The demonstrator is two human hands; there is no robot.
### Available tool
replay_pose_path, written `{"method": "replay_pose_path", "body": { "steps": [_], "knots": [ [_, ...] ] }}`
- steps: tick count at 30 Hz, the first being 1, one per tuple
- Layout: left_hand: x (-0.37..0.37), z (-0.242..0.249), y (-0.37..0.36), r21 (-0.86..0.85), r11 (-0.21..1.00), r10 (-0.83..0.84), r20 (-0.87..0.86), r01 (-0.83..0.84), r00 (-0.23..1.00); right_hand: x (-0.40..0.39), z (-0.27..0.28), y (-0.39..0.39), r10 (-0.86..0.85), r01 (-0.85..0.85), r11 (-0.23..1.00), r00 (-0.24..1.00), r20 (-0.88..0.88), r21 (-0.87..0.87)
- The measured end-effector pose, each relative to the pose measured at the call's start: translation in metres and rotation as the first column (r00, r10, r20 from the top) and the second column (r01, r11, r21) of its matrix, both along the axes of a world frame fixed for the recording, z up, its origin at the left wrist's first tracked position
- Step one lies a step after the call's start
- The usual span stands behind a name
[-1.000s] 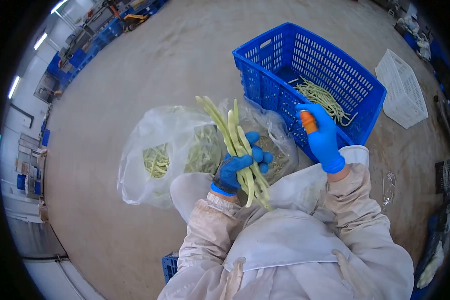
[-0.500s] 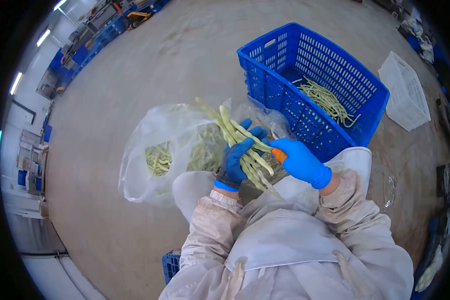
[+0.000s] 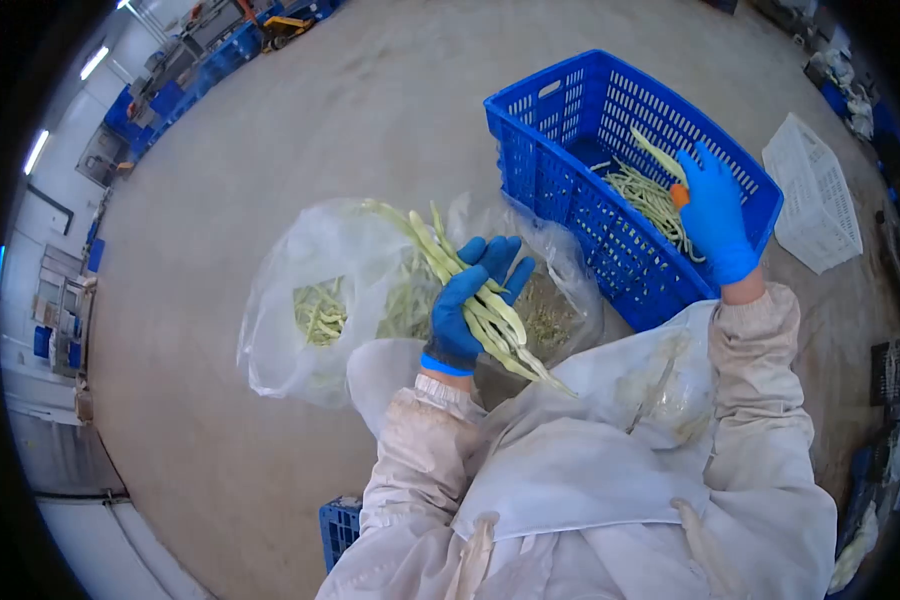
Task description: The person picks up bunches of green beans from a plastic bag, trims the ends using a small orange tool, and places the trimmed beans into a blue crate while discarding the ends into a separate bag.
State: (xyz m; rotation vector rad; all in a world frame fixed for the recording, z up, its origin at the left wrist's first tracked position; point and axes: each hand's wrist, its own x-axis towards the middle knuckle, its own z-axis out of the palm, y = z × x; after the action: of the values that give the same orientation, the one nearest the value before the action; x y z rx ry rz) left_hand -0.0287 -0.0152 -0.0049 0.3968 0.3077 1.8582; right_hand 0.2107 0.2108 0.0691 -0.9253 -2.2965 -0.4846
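Several long pale green beans (image 3: 490, 322) lie across the palm of my left hand (image 3: 462, 312), which wears a blue glove and has its fingers curled loosely around them. My right hand (image 3: 715, 212), also blue-gloved, is over the near right side of the blue crate (image 3: 625, 270). Between its fingers is an orange-handled tool (image 3: 679, 195), with one bean (image 3: 656, 152) pointing up and left beyond it. More beans (image 3: 650, 205) lie on the crate's floor below. The tool's blade cannot be made out.
A clear plastic bag (image 3: 275, 335) with beans stands at the left. Another open bag (image 3: 580, 290) with green scraps (image 3: 545, 325) lies by the crate. A white crate (image 3: 815, 195) is at the right, a small blue crate (image 3: 339, 530) at the lower left.
My right hand has moved away from my left hand, up and right over the blue crate, with the orange-handled tool and a bean. My left hand has stayed nearly in place with its beans.
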Motion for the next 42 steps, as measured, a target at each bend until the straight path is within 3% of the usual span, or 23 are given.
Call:
{"method": "replay_pose_path", "body": {
  "steps": [1, 2, 3, 4, 7, 12, 14, 15, 17, 18, 20, 21, 22, 24, 25, 28, 29, 30, 32, 33, 37, 40, 42],
  "knots": [
    [0.001, -0.002, 0.003, 0.051, 0.999, 0.0, 0.004, 0.0, 1.0, -0.011, 0.007, -0.015, 0.211, -0.238, 0.963, 0.957, -0.198, -0.126],
    [0.003, -0.005, 0.004, 0.093, 0.996, -0.004, 0.011, 0.003, 1.0, -0.022, 0.01, -0.039, 0.258, -0.387, 0.823, 0.907, -0.333, -0.416],
    [0.006, -0.005, 0.004, 0.089, 0.996, -0.013, 0.011, 0.012, 1.0, -0.036, 0.015, -0.067, 0.245, -0.52, 0.573, 0.846, -0.473, -0.633],
    [0.008, -0.004, 0.005, 0.098, 0.995, -0.012, 0.007, 0.012, 1.0, -0.046, 0.007, -0.086, 0.328, -0.589, 0.414, 0.808, -0.49, -0.694],
    [0.015, 0.002, 0.004, 0.093, 0.995, -0.027, -0.015, 0.028, 1.0, -0.072, -0.015, -0.137, 0.388, -0.603, 0.283, 0.783, -0.486, -0.746],
    [0.016, -0.001, 0.002, 0.081, 0.996, -0.023, -0.031, 0.025, 0.999, -0.092, -0.039, -0.151, 0.411, -0.641, 0.428, 0.766, -0.495, -0.637],
    [0.015, -0.001, -0.001, -0.003, 1.0, -0.021, -0.018, 0.021, 1.0, -0.097, -0.045, -0.15, 0.496, -0.609, 0.612, 0.793, -0.354, -0.505],
    [0.013, -0.001, -0.002, 0.002, 1.0, -0.016, -0.021, 0.016, 1.0, -0.098, -0.043, -0.149, 0.502, -0.613, 0.612, 0.789, -0.354, -0.5],
    [0.01, 0.0, -0.004, -0.138, 0.99, -0.044, -0.044, 0.038, 0.998, -0.097, -0.038, -0.145, 0.638, -0.649, 0.662, 0.75, -0.174, -0.374],
    [0.009, 0.001, -0.006, -0.132, 0.991, -0.043, -0.044, 0.037, 0.998, -0.094, -0.037, -0.141, 0.639, -0.65, 0.664, 0.75, -0.17, -0.371],
    [0.002, 0.005, -0.011, -0.363, 0.925, -0.201, -0.212, 0.114, 0.956, -0.088, -0.034, -0.129, 0.831, -0.738, 0.503, 0.556, 0.017, -0.449],
    [-0.002, 0.004, -0.012, -0.351, 0.925, -0.23, -0.215, 0.145, 0.949, -0.088, -0.031, -0.127, 0.853, -0.764, 0.48, 0.52, 0.027, -0.432],
    [-0.004, 0.004, -0.015, -0.346, 0.927, -0.233, -0.219, 0.148, 0.948, -0.085, -0.025, -0.122, 0.851, -0.763, 0.485, 0.524, 0.031, -0.427],
    [-0.006, 0.007, -0.021, -0.369, 0.908, -0.265, -0.132, 0.201, 0.955, -0.078, -0.008, -0.11, 0.724, -0.729, 0.659, 0.682, -0.104, -0.186],
    [-0.01, 0.001, -0.022, -0.278, 0.926, -0.288, -0.085, 0.255, 0.954, -0.073, 0.005, -0.104, 0.608, -0.673, 0.699, 0.737, -0.294, -0.243],
    [-0.016, 0.0, -0.033, -0.19, 0.924, -0.349, -0.068, 0.331, 0.935, -0.074, 0.002, -0.07, 0.558, -0.628, 0.727, 0.776, -0.292, -0.278],
    [-0.013, 0.003, -0.035, -0.222, 0.92, -0.345, -0.066, 0.323, 0.936, -0.071, -0.002, -0.07, 0.549, -0.58, 0.749, 0.814, -0.19, -0.322],
    [-0.012, 0.005, -0.036, -0.223, 0.916, -0.357, -0.071, 0.334, 0.931, -0.072, 0.002, -0.076, 0.538, -0.571, 0.757, 0.82, -0.194, -0.318],
    [-0.01, 0.007, -0.035, -0.224, 0.889, -0.435, -0.149, 0.398, 0.888, -0.087, 0.016, -0.087, 0.592, -0.748, 0.546, 0.663, -0.459, -0.376],
    [-0.008, 0.005, -0.034, -0.195, 0.884, -0.457, -0.175, 0.424, 0.872, -0.091, 0.018, -0.088, 0.529, -0.762, 0.395, 0.646, -0.551, -0.514],
    [-0.003, 0.003, -0.036, -0.203, 0.879, -0.467, -0.191, 0.431, 0.864, -0.102, 0.016, -0.079, 0.617, -0.778, 0.372, 0.615, -0.491, -0.506],
    [-0.001, 0.003, -0.037, -0.159, 0.892, -0.444, -0.148, 0.422, 0.884, -0.101, 0.014, -0.074, 0.717, -0.773, 0.411, 0.602, -0.351, -0.483],
    [-0.003, 0.0, -0.037, -0.153, 0.887, -0.449, -0.06, 0.436, 0.891, -0.096, 0.01, -0.074, 0.726, -0.726, 0.507, 0.651, -0.224, -0.465]
  ]
}}
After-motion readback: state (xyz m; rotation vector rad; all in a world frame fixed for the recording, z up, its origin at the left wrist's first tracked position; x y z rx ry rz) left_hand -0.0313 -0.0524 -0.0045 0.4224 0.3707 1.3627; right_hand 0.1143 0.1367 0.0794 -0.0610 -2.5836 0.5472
